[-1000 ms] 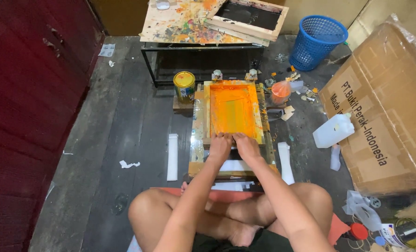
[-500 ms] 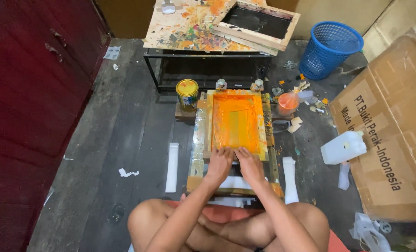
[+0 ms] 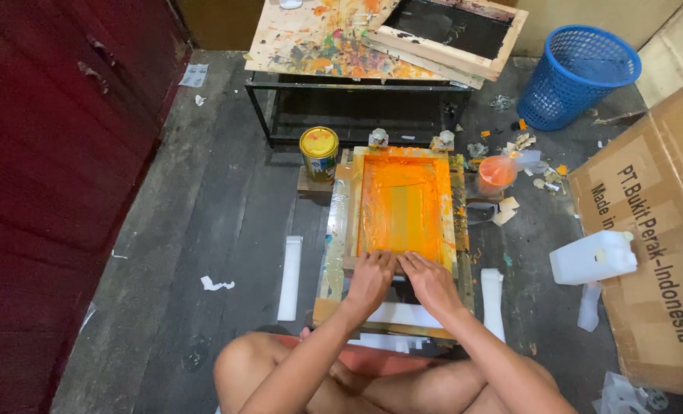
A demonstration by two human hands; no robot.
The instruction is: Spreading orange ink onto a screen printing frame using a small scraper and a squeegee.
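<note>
Both hands, left hand (image 3: 370, 277) and right hand (image 3: 429, 280), press curled fingers on the wooden frame full of orange paint (image 3: 401, 205); a yellow-lidded tin can (image 3: 319, 152) stands near.

The printing frame (image 3: 403, 207) is bare wood, its mesh slick with wet, glossy orange ink. The floor (image 3: 226, 230) is rough, dull grey planks. That tin (image 3: 319, 152) is shiny metal with a yellow lid. The basket (image 3: 576, 75) is blue plastic lattice, the jug (image 3: 591, 257) matt white plastic, the box (image 3: 656, 230) plain brown cardboard.
</note>
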